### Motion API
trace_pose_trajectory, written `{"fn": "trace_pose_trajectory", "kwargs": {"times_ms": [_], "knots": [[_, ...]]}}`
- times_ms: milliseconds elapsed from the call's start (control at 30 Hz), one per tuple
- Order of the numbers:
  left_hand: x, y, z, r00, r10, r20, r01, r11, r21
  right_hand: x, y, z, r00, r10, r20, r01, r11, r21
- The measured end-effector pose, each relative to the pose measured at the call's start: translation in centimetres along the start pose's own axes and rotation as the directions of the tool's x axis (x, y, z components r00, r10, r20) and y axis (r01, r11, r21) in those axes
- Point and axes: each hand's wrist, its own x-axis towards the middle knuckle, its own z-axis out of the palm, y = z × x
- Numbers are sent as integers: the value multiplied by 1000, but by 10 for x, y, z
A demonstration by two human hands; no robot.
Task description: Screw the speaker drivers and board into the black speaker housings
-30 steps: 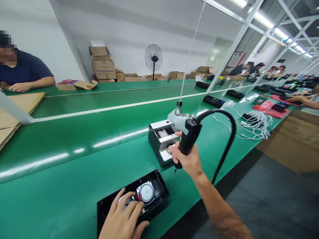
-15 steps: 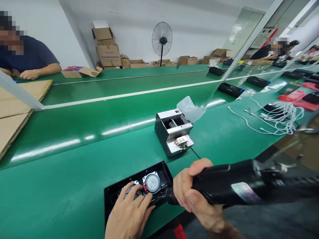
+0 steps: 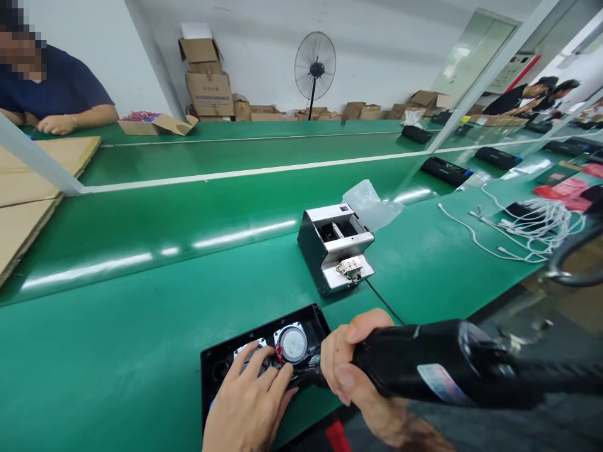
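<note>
Green conveyor belting [image 3: 141,351] runs the length of this workshop, and at its near edge lies a black plastic housing [image 3: 221,367], open side up. That housing is the landmark for everything else.

On the housing the left hand [image 3: 247,408] lies flat, fingers spread and pressing down on the parts inside, not curled around anything. From the housing's right end comes the right hand [image 3: 355,376], wrapped tightly round the barrel of a black electric screwdriver [image 3: 438,370], held nearly level with its nose pushed in at the housing's right end; the bit itself is hidden behind the fingers.

Inside the housing sit two round silver speaker drivers [image 3: 292,343], one half covered by the left fingers, with thin red wires [image 3: 276,355] between them. I judge the shell light and fairly stiff, smooth enough to slide on the belt, so a flat palm on top suits it; the driver cones and wires look delicate and are best left untouched, the rim being the safer hold. The screwdriver seems heavier, its weight carried partly by the cable [image 3: 572,267] looping off to its rear.

Beyond the housing, farther up the belt, stands a small grey metal screw feeder [image 3: 334,251], with a crumpled clear bag [image 3: 370,204] just behind it. Well to the right of the housing lies a tangle of white cables [image 3: 532,223]. Far to the left, across the belts, another person [image 3: 56,100] rests their arms beside flat cardboard sheets [image 3: 32,188].
</note>
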Motion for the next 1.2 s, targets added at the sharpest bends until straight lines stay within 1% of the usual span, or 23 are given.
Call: {"fn": "trace_pose_trajectory", "kwargs": {"times_ms": [100,167,233,367,500,567,667,767,900,933,1100,1200], "knots": [[2,1,0,1000,-4,1,4,1000,-15,3,-8,4,995,-68,69,66,997,31],[3,1,0,1000,-10,0,10,1000,-20,5,-14,6,996,-58,72,58,998,15],[2,0,1,1000,-3,-5,3,1000,-15,5,-17,7,998,-24,61,25,1000,-11],[0,0,2,1000,2,-13,-2,1000,-7,2,-15,8,999,13,45,-11,999,-44],[1,2,0,1000,-25,-9,24,999,-31,3,-14,6,998,-11,64,13,999,-38],[2,3,0,999,-50,-19,49,997,-58,4,-18,5,997,-44,69,43,999,8],[2,3,1,995,-72,-69,66,994,-89,5,-28,4,997,-72,33,70,996,59],[0,2,4,992,-79,-96,70,993,-97,4,-34,3,994,-109,-28,110,993,46],[-5,2,7,995,-36,-90,29,996,-79,1,-31,2,993,-119,-26,120,992,33],[-6,3,7,995,-28,-94,21,997,-71,1,-28,1,993,-119,-6,119,992,39],[-7,6,6,989,15,-146,-19,1000,-24,-2,-19,1,998,-48,-32,49,998,47],[-7,5,6,984,43,-172,-49,998,-30,-3,-13,3,1000,-15,14,15,1000,26]]}}
